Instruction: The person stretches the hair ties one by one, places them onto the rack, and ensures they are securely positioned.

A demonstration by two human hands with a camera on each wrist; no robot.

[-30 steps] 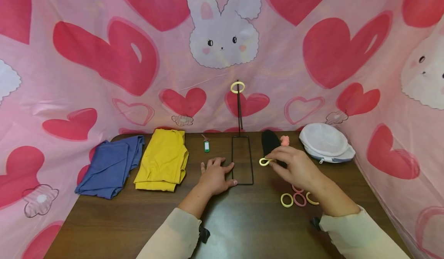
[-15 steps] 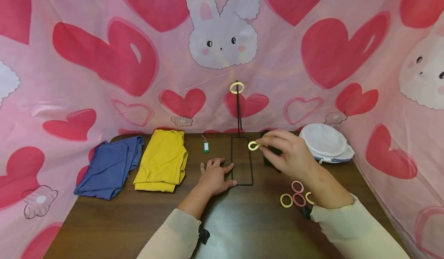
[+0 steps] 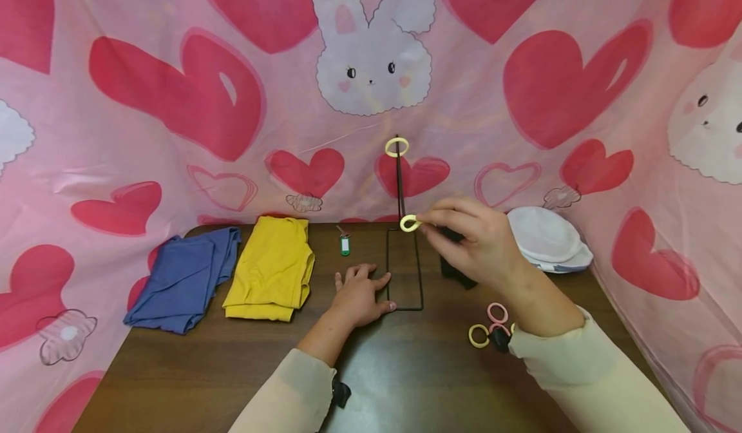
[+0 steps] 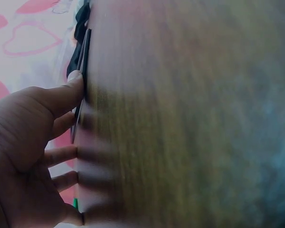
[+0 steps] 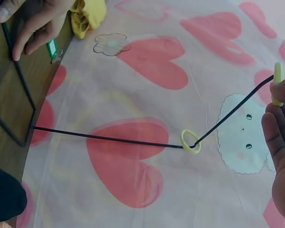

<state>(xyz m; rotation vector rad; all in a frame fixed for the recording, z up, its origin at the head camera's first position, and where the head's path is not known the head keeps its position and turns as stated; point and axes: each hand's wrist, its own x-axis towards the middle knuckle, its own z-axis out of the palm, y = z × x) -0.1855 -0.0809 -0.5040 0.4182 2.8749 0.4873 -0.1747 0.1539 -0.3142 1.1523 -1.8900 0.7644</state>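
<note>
My right hand [image 3: 478, 236] pinches a yellow ring [image 3: 403, 223] between thumb and fingertips, raised off the table. In the right wrist view this ring [image 5: 277, 70] is right at the free tip of the black wire stand's [image 5: 109, 138] slanting arm. Another yellow ring [image 5: 184, 137] hangs at the bend where the arm meets the upright. My left hand [image 3: 361, 296] rests with spread fingers at the left side of the stand's rectangular base [image 3: 420, 278]. Its thumb [image 4: 75, 78] presses on the base wire, with the forefinger close along it.
Several pink and yellow rings [image 3: 478, 345] lie at the right, partly behind my right wrist. Folded yellow cloth [image 3: 269, 269], blue cloth [image 3: 182, 281] and a green key tag [image 3: 345, 245] are on the left. A black item [image 3: 458, 272] and a white mesh pouch [image 3: 545, 236] lie on the right.
My right hand has moved left and upward with the yellow ring, from beside the black item to the stand. The left hand stays in place on the base.
</note>
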